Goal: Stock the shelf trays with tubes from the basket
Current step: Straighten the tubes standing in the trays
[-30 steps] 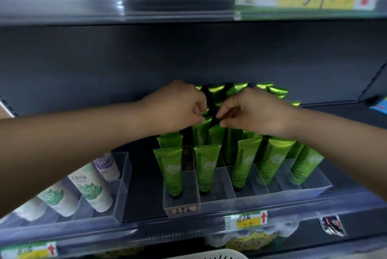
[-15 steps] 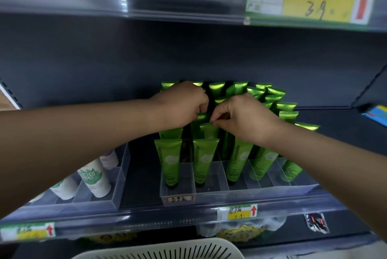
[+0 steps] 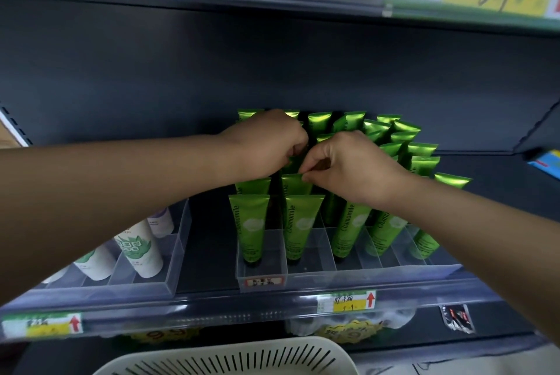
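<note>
Both hands meet at the centre of the frame over a clear plastic divided tray [image 3: 333, 276] on the dark shelf [image 3: 209, 253]. The tray holds rows of glossy green plastic tubes [image 3: 250, 226] lettered "Chamomile", standing cap-down with their crimped ends up. The right hand [image 3: 354, 168] has thumb and forefinger closed in a pinch on the crimped top of one green tube [image 3: 295, 185], in the second lane from the left, just behind the front tube there. The left hand [image 3: 266, 144] has its fingers curled inward, tips at the tube tops directly behind and nearly touching the right hand. Whether it has hold of a tube cannot be told, since the hand hides them. At the lower left, a second clear tray [image 3: 169, 277] carries white tubes [image 3: 141, 248] tilted back. A white slotted plastic basket [image 3: 230, 359] shows at the bottom edge, below the shelf. A yellow price label [image 3: 345, 302] sits on the shelf's front rail.
</note>
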